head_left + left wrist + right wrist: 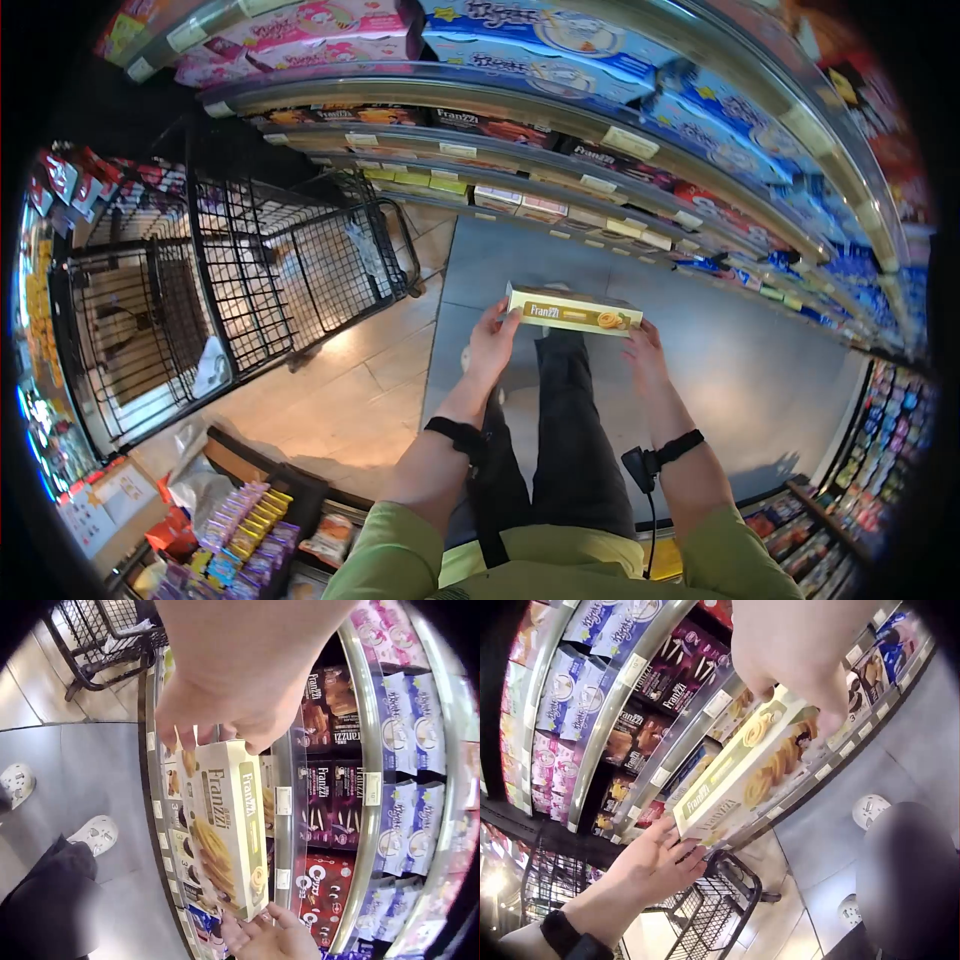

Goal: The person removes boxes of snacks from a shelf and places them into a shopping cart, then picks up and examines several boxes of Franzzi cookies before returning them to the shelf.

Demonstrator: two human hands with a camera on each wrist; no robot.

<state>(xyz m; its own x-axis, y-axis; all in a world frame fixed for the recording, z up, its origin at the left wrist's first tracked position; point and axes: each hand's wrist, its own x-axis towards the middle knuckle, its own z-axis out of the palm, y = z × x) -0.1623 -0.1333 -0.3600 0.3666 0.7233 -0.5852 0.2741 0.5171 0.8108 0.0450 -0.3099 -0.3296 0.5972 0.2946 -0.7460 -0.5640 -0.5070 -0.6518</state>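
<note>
A long cream-coloured Franzzi biscuit box (575, 312) is held level in front of the body, between both hands. My left hand (491, 338) grips its left end, thumb on the near side. At the other end, my right hand (647, 352) pinches the corner with thumb and fingers. Pictures of golden biscuits cover the broad face of the box (217, 825) in the left wrist view. In the right wrist view, the left hand (651, 859) supports the lower end while the right hand (802, 656) holds the upper one from above.
Shelves of boxed biscuits (500, 130) and blue packs (550, 70) run across the front and right. A black wire shopping cart (250, 260) stands at the left. Snack displays (240, 530) lie close behind on the left. Grey floor tiles (500, 250) stretch below the shelves.
</note>
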